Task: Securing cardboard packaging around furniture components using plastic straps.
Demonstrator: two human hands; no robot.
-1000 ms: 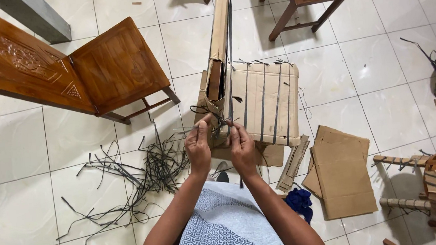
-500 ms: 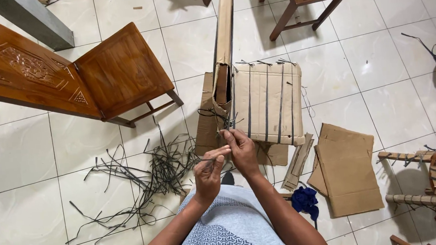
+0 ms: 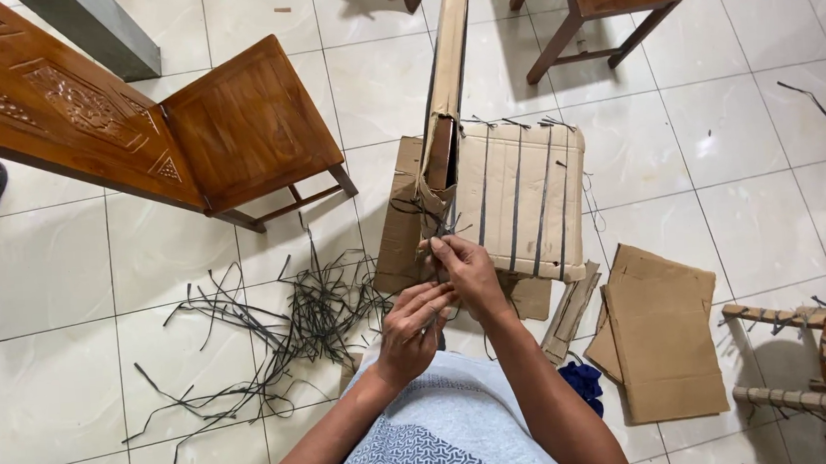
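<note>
Two hands at the strapped corner of a cardboard-wrapped chair seat

The right hand (image 3: 472,271) pinches a dark plastic strap (image 3: 437,223) at the near left corner of the cardboard-wrapped chair seat (image 3: 522,198), the strap caught between its fingers (image 3: 440,247). The left hand (image 3: 413,324) sits just below that corner, fingers curled shut around a thin dark strap end. Left of the seat, cut strap scraps (image 3: 286,323) litter the tiled floor (image 3: 53,373); right of it lie flat cardboard pieces (image 3: 664,341).
</note>
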